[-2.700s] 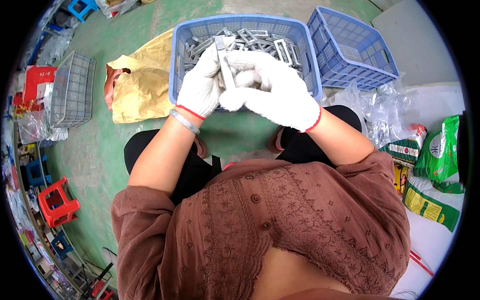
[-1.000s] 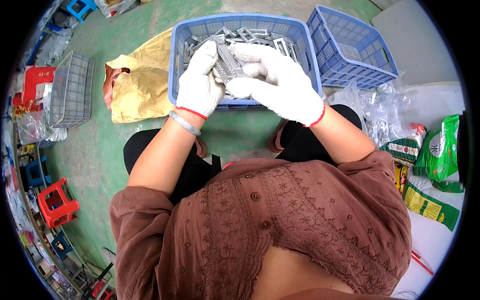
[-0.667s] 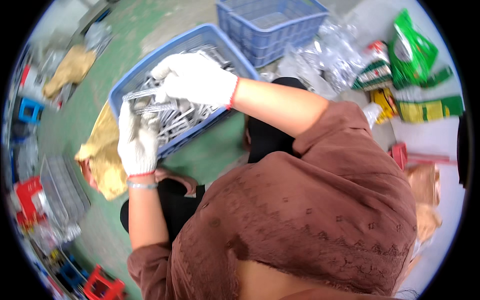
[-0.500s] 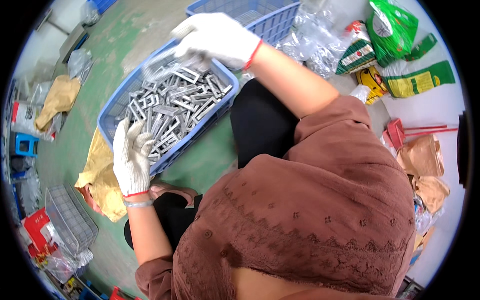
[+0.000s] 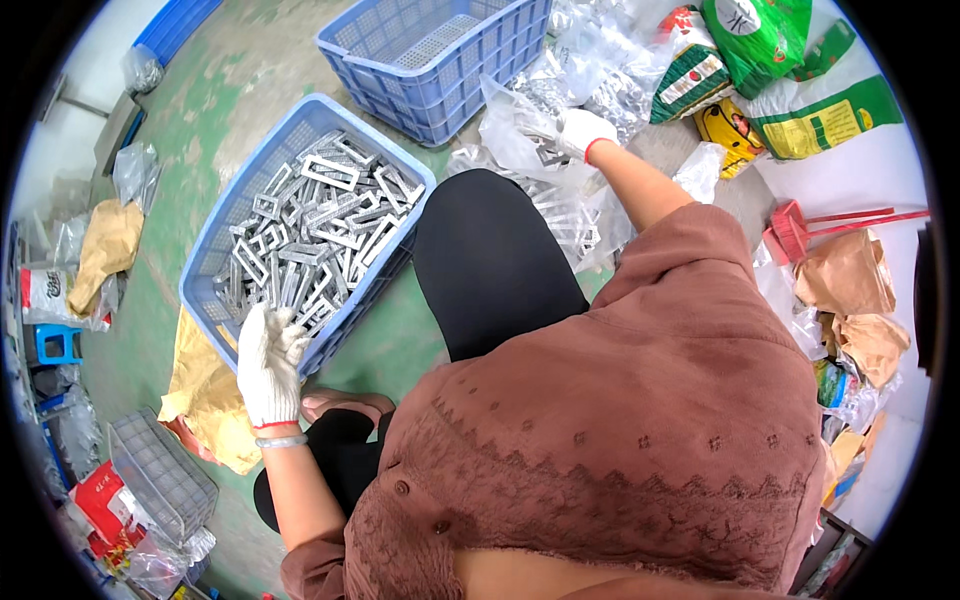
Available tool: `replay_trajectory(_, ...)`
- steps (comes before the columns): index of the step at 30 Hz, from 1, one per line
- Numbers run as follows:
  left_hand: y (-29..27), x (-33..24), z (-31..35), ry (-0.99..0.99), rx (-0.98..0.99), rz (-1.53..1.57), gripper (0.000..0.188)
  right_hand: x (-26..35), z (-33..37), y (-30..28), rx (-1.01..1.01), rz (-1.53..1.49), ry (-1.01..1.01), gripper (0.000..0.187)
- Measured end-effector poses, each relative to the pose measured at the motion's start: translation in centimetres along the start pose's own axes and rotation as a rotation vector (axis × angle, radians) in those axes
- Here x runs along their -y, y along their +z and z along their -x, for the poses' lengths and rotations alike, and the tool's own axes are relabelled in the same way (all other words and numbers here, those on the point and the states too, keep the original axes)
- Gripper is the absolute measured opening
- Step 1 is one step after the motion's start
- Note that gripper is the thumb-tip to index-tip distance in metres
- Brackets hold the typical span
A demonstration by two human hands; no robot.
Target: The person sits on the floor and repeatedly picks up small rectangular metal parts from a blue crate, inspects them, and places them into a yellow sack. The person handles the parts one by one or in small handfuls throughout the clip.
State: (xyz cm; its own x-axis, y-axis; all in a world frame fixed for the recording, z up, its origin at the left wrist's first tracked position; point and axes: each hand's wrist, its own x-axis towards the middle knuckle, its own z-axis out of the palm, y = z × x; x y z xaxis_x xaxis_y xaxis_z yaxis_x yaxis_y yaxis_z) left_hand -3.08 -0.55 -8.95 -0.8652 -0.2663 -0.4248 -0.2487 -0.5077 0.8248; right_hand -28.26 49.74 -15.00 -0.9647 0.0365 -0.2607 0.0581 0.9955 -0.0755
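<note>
Gloved hands apart, one by the crate of metal frames, one at a plastic bag

The left hand (image 5: 270, 368), in a white knitted glove, has its fingers loosely curled, with nothing visible in it. It is at the near left corner of a blue plastic crate (image 5: 303, 125); whether it touches the rim I cannot tell. The right hand (image 5: 586, 133), gloved alike, reaches out to a clear plastic bag (image 5: 510, 115); its fingertips are hidden, so I cannot tell what it holds.

Silvery rectangular metal frames (image 5: 320, 225) lie jumbled in the crate, just beyond the left hand's fingertips and well apart from the right hand. More metal pieces (image 5: 575, 215) show through clear plastic, below the right hand in view.

A second blue crate (image 5: 475, 80) stands on the green floor (image 5: 165, 250) beyond the first. A yellow paper sack (image 5: 215, 395) lies beside the left hand, and a grey wire basket (image 5: 165, 475) stands farther left.
</note>
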Motion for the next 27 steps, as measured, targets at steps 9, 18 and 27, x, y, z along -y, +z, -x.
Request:
replay_trajectory(9, -2.2, -1.3, 1.2, -0.035, -0.111, -0.127, 0.041, -3.4, -4.4, 5.3, -0.011, 0.084, 0.118, 0.05)
replay_trajectory(18, -4.2, -4.5, 2.5, -0.016, -0.251, -0.276, 0.042, 13.6, -3.7, -3.6, 0.031, 0.078, -0.514, 0.044)
replay_trajectory(27, -4.2, -5.2, 1.3, 0.106, -0.186, -0.631, 0.051, 37.8, 1.0, -2.1, 0.4, 0.327, -1.098, 0.056)
